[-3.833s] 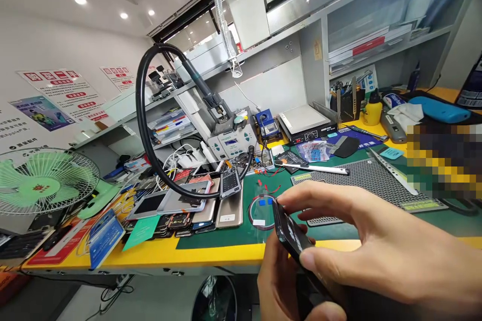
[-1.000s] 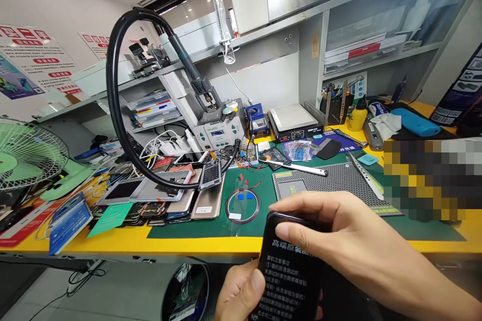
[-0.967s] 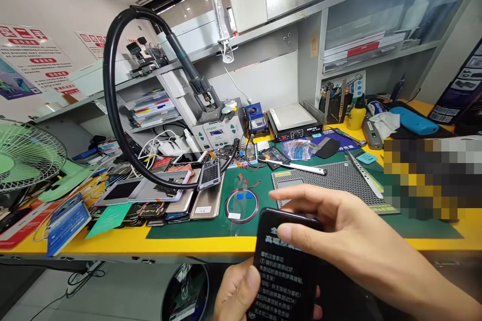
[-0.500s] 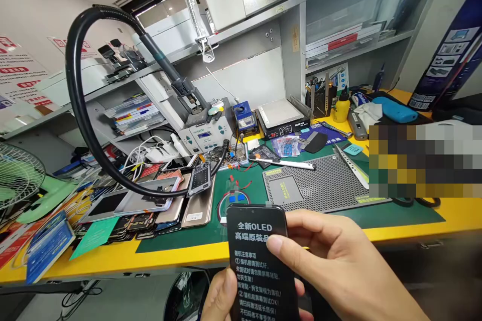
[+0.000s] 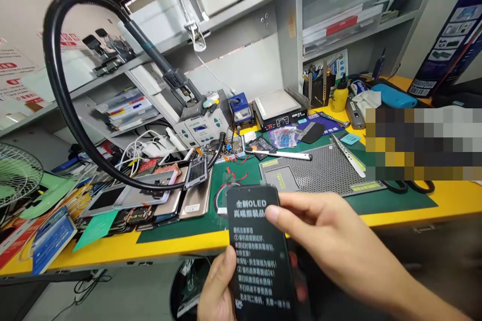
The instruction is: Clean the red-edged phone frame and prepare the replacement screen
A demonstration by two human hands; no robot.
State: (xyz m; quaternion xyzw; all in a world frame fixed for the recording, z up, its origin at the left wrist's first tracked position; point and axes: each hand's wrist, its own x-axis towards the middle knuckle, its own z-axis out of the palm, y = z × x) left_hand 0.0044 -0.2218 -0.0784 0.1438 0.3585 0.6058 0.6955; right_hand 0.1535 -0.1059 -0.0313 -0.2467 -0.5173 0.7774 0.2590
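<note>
A black phone (image 5: 259, 261) with white printed text on its front is held upright in front of the bench, at the lower middle. My left hand (image 5: 220, 283) grips its lower left side, with the thumb along the edge and fingertips showing past the right edge. My right hand (image 5: 320, 225) pinches the upper right edge, its thumb on the front beside the large text. Behind the phone are a green mat (image 5: 233, 170) and a grey perforated pad (image 5: 320, 168) with a white pen-like tool (image 5: 282, 154) across its upper left corner.
Stacked phones and parts (image 5: 194, 200) lie left of the mat, beneath a looping black hose (image 5: 56, 60). A green fan (image 5: 22, 175) stands far left. Behind are a grey control unit (image 5: 199, 128), a hot plate (image 5: 278, 110) and a yellow bottle (image 5: 339, 98).
The phone and both hands appear slightly higher in view, and more of the phone's lower text shows. The bench scene has shifted a little left and up. Both hands keep their hold.
</note>
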